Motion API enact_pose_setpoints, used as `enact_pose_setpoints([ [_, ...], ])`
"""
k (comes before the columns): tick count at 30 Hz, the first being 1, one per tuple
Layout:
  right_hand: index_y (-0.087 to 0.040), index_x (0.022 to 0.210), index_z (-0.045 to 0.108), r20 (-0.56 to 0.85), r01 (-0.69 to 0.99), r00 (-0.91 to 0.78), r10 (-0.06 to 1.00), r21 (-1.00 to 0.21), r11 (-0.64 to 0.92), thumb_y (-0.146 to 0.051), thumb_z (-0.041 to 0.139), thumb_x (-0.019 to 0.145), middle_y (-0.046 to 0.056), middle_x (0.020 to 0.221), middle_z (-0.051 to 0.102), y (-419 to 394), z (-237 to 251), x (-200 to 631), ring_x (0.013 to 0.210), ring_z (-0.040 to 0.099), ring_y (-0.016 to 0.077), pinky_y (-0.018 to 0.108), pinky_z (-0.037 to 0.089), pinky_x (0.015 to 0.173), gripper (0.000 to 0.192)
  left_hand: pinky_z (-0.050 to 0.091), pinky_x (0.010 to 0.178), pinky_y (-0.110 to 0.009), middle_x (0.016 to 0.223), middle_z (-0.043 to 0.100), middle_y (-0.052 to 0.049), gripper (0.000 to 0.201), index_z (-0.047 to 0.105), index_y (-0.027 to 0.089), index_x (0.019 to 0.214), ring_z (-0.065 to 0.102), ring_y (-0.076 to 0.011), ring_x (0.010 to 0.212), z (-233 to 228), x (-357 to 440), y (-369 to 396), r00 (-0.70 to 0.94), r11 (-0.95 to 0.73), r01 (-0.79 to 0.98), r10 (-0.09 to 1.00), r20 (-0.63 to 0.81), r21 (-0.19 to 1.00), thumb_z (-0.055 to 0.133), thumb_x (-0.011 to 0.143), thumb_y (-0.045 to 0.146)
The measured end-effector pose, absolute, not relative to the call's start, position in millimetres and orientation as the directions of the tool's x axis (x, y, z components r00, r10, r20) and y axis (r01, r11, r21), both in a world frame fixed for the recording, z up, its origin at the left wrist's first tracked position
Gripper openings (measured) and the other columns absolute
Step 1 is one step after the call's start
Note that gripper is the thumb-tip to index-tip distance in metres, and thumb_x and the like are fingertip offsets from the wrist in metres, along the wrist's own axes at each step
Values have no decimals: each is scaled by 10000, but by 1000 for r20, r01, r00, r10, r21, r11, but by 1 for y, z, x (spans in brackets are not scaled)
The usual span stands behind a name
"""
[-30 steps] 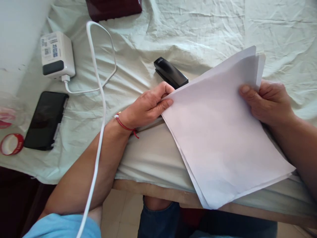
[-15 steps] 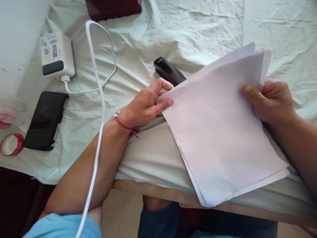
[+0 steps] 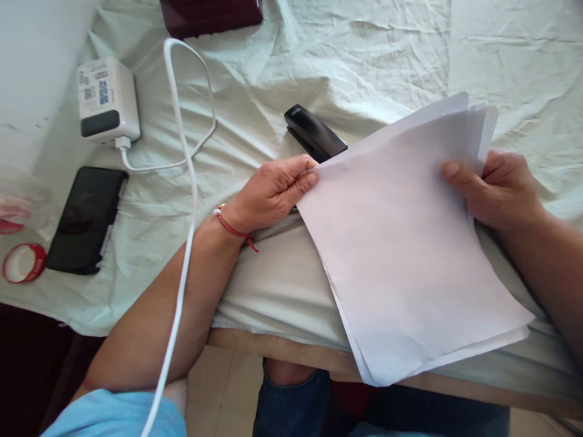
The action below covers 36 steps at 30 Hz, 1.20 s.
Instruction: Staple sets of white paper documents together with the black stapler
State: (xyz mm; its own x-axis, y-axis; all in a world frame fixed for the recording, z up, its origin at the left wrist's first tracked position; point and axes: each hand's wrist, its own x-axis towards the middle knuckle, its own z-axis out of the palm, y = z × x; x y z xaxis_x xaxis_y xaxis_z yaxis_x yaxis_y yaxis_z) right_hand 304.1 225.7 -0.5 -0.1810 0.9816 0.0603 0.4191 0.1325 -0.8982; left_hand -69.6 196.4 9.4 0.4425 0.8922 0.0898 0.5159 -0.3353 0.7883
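Several white sheets of paper (image 3: 401,243) are held in a loose, slightly fanned stack above the table's front edge. My left hand (image 3: 276,191), with a red cord bracelet at the wrist, pinches the upper left corner between thumb and fingers. On the far side, my right hand (image 3: 498,188) grips the right edge, its thumb on top and its fingers hidden behind the sheets. A black stapler (image 3: 316,130) lies on the cloth just beyond my left hand, its near end partly covered by the paper.
A pale green cloth (image 3: 255,91) covers the table. To the left are a white box-shaped charger (image 3: 109,100) with a white cable (image 3: 189,182) crossing over my left forearm, a black phone (image 3: 86,218) and a red tape roll (image 3: 23,263). A dark red box (image 3: 212,15) stands at the back.
My left thumb and fingers have closed together on the paper's corner. The sheets' top right corner has dipped a little, and the stack bows slightly more.
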Motion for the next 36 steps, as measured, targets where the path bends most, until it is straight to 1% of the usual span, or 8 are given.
enact_pose_setpoints([
  [6, -242, 908, 707, 284, 353, -92, 954, -887, 298, -773, 847, 901, -41, 675, 504, 234, -11, 297, 570, 378, 95, 272, 265, 494, 549, 470, 664, -273, 728, 543, 13, 399, 611, 217, 901, 525, -156, 712, 12, -69, 197, 459, -362, 560, 884, 85, 745, 522, 1144, 521],
  [9, -319, 1320, 741, 331, 264, -133, 934, -897, 355, -736, 890, 880, -14, 852, 686, 237, -15, 293, 635, 531, 120, 285, 424, 553, 624, 449, 660, -268, 703, 517, 27, 353, 578, 221, 874, 496, -146, 680, 14, -69, 197, 493, -391, 585, 867, 71, 710, 517, 1135, 451],
  [12, -404, 1491, 678, 358, 231, -195, 913, -888, 397, -719, 898, 870, 27, 1183, 767, 235, -12, 291, 800, 653, 156, 324, 545, 654, 730, 447, 669, -270, 695, 523, 26, 328, 553, 227, 842, 503, -148, 678, 15, -69, 198, 540, -436, 600, 839, 62, 671, 520, 1118, 402],
  [15, -362, 1325, 824, 302, 394, -247, 921, -837, 380, -577, 799, 1008, 40, 1180, 769, 229, -7, 291, 895, 665, 179, 354, 554, 741, 384, 450, 668, -277, 689, 533, 20, 311, 543, 233, 828, 513, -157, 679, 15, -69, 199, 560, -461, 607, 826, 64, 648, 529, 1104, 377],
  [17, -319, 1202, 878, 320, 462, -247, 914, -791, 402, -488, 770, 1041, 41, 1019, 745, 228, -5, 291, 852, 632, 172, 357, 533, 756, 258, 451, 668, -283, 690, 548, 16, 292, 562, 233, 839, 516, -161, 673, 13, -70, 200, 565, -473, 608, 822, 72, 638, 536, 1097, 366],
  [23, -332, 1257, 837, 317, 316, -139, 938, -883, 346, -660, 926, 858, 6, 948, 709, 235, -7, 290, 759, 584, 131, 289, 457, 634, 524, 465, 674, -280, 721, 616, 14, 217, 684, 215, 946, 565, -166, 685, 10, -72, 199, 556, -467, 631, 829, 59, 620, 621, 1057, 392],
  [28, -242, 899, 836, 261, 342, -95, 961, -898, 277, -525, 908, 914, -12, 748, 647, 232, -5, 289, 694, 506, 119, 304, 360, 623, 293, 471, 683, -273, 742, 645, 6, 223, 708, 205, 966, 590, -166, 710, 11, -72, 200, 558, -462, 632, 828, 47, 622, 614, 1054, 388],
  [36, -234, 700, 730, 323, 423, -144, 936, -834, 353, -208, 816, 784, 32, 1006, 725, 232, 2, 286, 971, 650, 197, 408, 472, 885, 123, 466, 670, -272, 734, 650, 8, 270, 714, 200, 975, 592, -167, 701, 10, -72, 199, 552, -459, 639, 833, 48, 618, 608, 1069, 429],
])
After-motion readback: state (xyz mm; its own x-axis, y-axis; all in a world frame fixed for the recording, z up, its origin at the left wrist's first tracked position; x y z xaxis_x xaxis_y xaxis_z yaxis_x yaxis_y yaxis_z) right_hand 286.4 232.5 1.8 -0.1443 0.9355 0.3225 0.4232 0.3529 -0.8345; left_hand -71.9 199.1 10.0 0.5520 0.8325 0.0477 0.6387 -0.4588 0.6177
